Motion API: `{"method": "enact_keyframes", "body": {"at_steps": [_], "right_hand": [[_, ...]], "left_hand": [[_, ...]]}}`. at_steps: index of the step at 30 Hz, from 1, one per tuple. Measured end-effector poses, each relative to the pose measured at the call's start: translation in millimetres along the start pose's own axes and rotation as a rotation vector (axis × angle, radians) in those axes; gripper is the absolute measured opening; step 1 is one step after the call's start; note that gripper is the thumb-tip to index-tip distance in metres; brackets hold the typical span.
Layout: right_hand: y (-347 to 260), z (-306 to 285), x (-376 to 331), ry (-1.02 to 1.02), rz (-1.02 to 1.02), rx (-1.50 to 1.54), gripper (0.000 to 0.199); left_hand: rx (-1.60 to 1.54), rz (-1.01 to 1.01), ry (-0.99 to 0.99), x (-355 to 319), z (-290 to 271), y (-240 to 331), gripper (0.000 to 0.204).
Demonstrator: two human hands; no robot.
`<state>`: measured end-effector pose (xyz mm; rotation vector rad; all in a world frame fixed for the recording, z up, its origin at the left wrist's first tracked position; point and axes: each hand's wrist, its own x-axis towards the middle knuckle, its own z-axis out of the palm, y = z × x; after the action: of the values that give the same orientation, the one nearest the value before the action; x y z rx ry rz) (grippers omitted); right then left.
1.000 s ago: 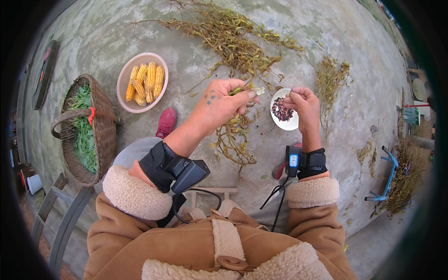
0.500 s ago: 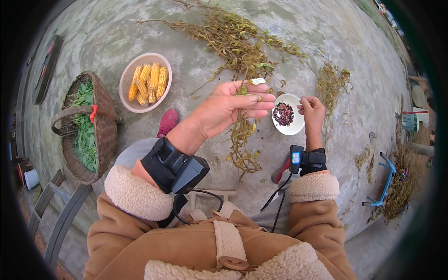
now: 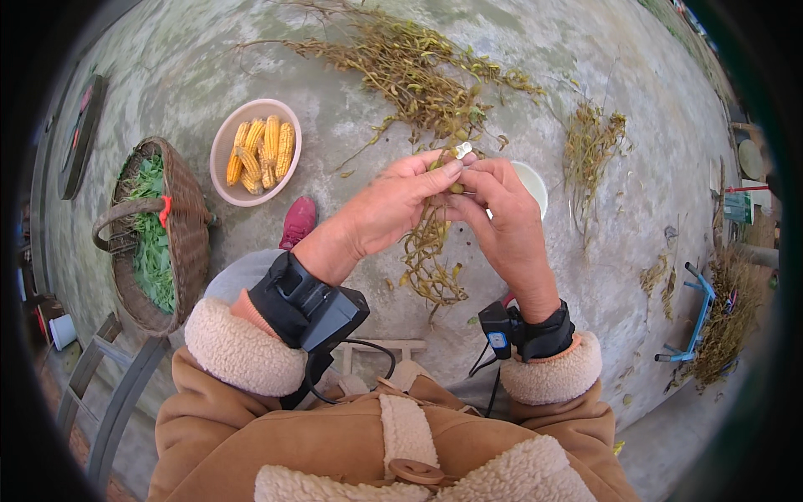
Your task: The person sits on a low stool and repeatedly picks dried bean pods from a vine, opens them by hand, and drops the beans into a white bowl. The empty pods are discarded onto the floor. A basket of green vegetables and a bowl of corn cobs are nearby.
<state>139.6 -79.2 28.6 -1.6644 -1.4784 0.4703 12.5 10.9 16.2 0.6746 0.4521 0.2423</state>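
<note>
A dried bean plant [image 3: 432, 259] with yellow-brown pods hangs from my left hand [image 3: 376, 201], whose thumb and fingers close around its stem. My right hand [image 3: 506, 217] meets it at the fingertips, closed on a bean pod [image 3: 456, 189] of that plant. Something small and whitish [image 3: 462, 150] shows at the left fingertips; what it is I cannot make out. Behind my right hand stands a white bowl [image 3: 536, 186] on the concrete, its contents now mostly covered by the hand.
A pink basin [image 3: 222, 159] of corn cobs and a wicker basket [image 3: 188, 234] of green leaves stand to the left. More dried bean plants [image 3: 418, 75] lie ahead, with another clump [image 3: 594, 142] at the right. A blue metal frame [image 3: 698, 314] is far right.
My right hand has moved left from beside the white bowl to my left fingertips, covering the dark beans in the bowl. My left hand keeps the plant, its fingers now more curled.
</note>
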Motion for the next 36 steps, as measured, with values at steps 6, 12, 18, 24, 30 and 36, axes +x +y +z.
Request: {"method": "enact_keyframes", "body": {"at_steps": [6, 12, 18, 24, 30, 36], "right_hand": [[6.4, -3.4, -1.8, -0.017, 0.061, -0.232, 0.011], [9.8, -3.7, -3.9, 0.003, 0.201, 0.106, 0.01], [9.3, -5.0, -0.5, -0.02, 0.38, 0.54, 0.018], [0.9, -5.0, 1.8, -0.097, 0.245, 0.81, 0.023], [-5.1, -0.2, 0.9, 0.032, 0.277, 0.646, 0.019], [-4.4, 3.0, 0.8, 0.165, 0.314, 0.739, 0.014]], "left_hand": [[0.164, 0.085, 0.183, 4.4, 2.9, -5.3, 0.027], [0.409, 0.232, 0.251, 1.6, 0.2, -4.5, 0.016], [0.314, 0.23, 0.245, -1.2, -0.2, -1.0, 0.015], [0.251, 0.148, 0.212, -4.1, -4.2, 4.2, 0.015], [0.104, 0.135, 0.174, -4.7, -2.3, 3.7, 0.017], [0.231, 0.161, 0.203, -5.5, 2.3, 2.7, 0.018]]}}
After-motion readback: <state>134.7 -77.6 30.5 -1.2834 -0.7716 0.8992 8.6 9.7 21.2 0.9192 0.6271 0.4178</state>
